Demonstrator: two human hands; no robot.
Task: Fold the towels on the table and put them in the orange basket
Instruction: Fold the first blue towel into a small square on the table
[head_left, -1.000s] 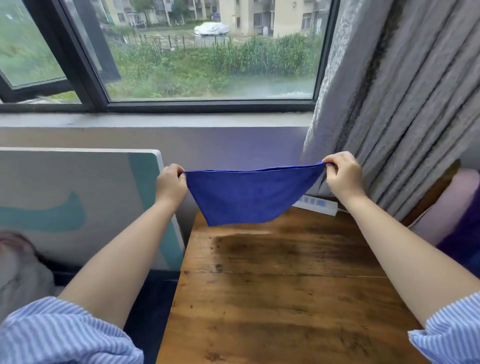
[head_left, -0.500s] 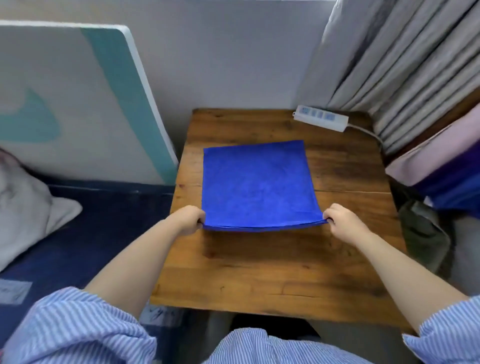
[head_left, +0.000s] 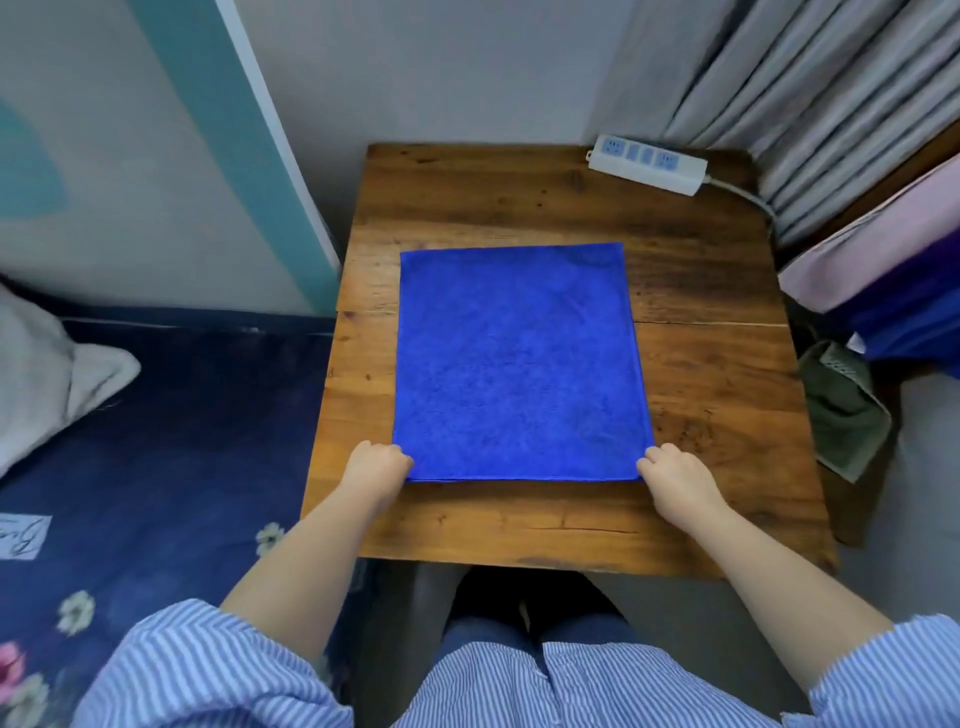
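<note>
Both hands pinch blue towel (head_left: 519, 364) near corners; towel flat on table (head_left: 727, 364).

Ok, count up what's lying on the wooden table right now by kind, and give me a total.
Blue towel: 1, flat on the table, near corners pinched by the left hand and right hand.
White power strip: 1, at the far right corner.
Total: 2 things on the table.
</note>
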